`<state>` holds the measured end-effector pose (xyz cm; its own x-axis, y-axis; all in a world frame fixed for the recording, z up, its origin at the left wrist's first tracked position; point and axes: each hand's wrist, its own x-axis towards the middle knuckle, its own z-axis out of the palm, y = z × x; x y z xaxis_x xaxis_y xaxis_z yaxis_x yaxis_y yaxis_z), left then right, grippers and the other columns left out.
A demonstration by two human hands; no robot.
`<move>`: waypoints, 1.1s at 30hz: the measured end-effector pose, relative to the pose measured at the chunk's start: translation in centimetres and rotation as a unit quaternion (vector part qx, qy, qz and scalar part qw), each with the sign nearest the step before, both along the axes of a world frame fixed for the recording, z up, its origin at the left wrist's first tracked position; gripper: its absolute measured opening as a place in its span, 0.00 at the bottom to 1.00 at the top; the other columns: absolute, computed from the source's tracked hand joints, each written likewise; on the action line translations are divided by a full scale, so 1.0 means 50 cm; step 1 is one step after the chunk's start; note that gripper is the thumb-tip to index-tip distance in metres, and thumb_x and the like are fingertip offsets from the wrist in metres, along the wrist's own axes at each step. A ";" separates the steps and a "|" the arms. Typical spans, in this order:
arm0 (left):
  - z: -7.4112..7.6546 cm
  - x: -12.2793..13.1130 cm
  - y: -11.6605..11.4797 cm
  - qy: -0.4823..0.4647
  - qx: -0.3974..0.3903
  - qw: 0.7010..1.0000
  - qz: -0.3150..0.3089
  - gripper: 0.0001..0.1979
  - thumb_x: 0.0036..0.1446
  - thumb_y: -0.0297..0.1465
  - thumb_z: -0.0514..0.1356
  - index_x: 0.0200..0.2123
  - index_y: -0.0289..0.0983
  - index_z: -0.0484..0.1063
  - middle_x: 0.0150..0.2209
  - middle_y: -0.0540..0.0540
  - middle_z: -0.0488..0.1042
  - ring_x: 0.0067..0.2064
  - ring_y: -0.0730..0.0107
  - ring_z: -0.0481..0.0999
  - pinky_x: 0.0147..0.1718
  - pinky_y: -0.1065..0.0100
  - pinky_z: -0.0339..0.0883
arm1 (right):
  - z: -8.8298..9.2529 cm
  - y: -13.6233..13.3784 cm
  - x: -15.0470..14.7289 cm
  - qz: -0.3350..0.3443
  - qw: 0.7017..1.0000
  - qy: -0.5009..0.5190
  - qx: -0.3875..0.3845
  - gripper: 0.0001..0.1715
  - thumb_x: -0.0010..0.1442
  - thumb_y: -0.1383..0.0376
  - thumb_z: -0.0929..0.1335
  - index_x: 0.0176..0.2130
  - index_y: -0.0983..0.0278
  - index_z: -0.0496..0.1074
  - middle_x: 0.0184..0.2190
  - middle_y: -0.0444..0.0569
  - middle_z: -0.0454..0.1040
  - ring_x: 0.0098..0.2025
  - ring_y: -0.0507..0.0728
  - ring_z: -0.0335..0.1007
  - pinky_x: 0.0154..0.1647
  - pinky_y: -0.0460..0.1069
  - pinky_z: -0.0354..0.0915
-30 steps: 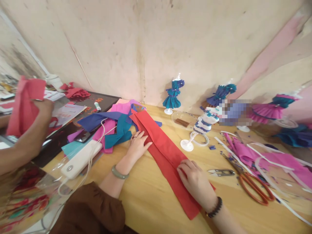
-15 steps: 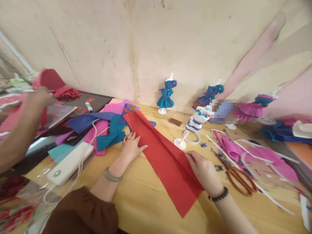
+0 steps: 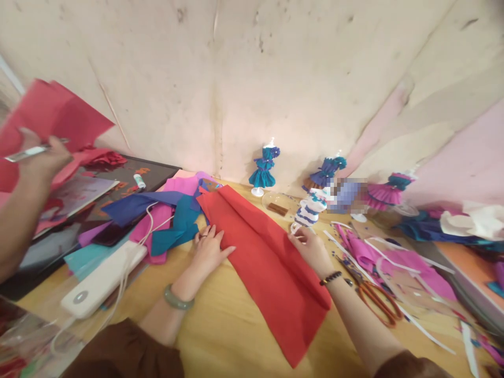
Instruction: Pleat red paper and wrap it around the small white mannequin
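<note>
Paper, a long red sheet [image 3: 271,262], lies flat on the wooden surface [image 3: 224,331], running from the far wall's side down toward the person between both hands. The left hand [image 3: 208,252] lies palm down on the sheet's left edge, fingers straight and close together, thumb out on the red. A green bangle [image 3: 178,299] sits on that wrist. The right hand [image 3: 312,249] rests on the sheet's right edge with its fingers bent over it; whether they pinch the paper cannot be told. A dark beaded bracelet [image 3: 333,277] circles that wrist.

Just right of the right hand lie orange-handled scissors [image 3: 378,305], and beyond them pink paper [image 3: 394,260] mixed with white strips. Just past the right hand's fingertips a small blue-and-white striped figure [image 3: 311,207] lies tipped over. Farther off, near the wall, stand little dress forms: a teal one [image 3: 263,170], a blue one [image 3: 325,173] and a pink one [image 3: 388,191].

Just beyond and left of the left hand sits a heap of blue, teal and pink sheets [image 3: 169,218]. Left of that hand lies a white power bank [image 3: 100,278] with its cable. Well to the left, another person's hand [image 3: 43,160] holds a silver tool [image 3: 29,152] against a raised piece of red paper [image 3: 51,115].
</note>
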<state>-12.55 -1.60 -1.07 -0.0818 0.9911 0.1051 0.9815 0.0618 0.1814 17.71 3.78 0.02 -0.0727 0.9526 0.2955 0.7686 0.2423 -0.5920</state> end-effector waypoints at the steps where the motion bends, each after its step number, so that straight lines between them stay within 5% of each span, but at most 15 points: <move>1: -0.001 0.000 -0.002 -0.001 0.002 1.000 0.002 0.30 0.57 0.49 0.59 0.56 0.36 0.70 0.64 0.33 0.62 0.67 0.49 0.57 0.62 0.47 0.50 | 0.000 0.006 -0.004 0.000 1.000 0.003 -0.001 0.17 0.60 0.54 0.62 0.34 0.63 0.72 0.31 0.51 0.78 0.32 0.58 0.75 0.33 0.50 0.68; 18: 0.004 0.006 -0.014 -0.006 -0.013 1.000 0.003 0.30 0.58 0.48 0.59 0.58 0.36 0.68 0.64 0.31 0.61 0.67 0.44 0.56 0.61 0.41 0.49 | 0.039 0.132 -0.076 -0.021 0.997 -0.063 -0.035 0.15 0.64 0.62 0.63 0.34 0.66 0.76 0.30 0.52 0.79 0.36 0.58 0.76 0.36 0.50 0.66; 23: 0.007 0.011 -0.014 -0.003 -0.017 1.000 0.008 0.29 0.58 0.49 0.58 0.56 0.35 0.70 0.63 0.30 0.63 0.66 0.43 0.58 0.60 0.41 0.49 | 0.054 0.192 -0.122 -0.005 0.994 -0.096 -0.060 0.15 0.66 0.59 0.67 0.48 0.66 0.72 0.45 0.50 0.74 0.43 0.56 0.73 0.45 0.55 0.71; 33: 0.036 0.023 -0.032 -0.011 0.008 0.998 0.056 0.14 0.61 0.39 0.58 0.41 0.35 0.77 0.41 0.37 0.77 0.49 0.47 0.71 0.50 0.47 0.58 | 0.102 0.343 -0.274 0.054 0.992 -0.102 -0.050 0.20 0.66 0.59 0.67 0.54 0.64 0.68 0.52 0.53 0.71 0.49 0.59 0.71 0.48 0.58 0.71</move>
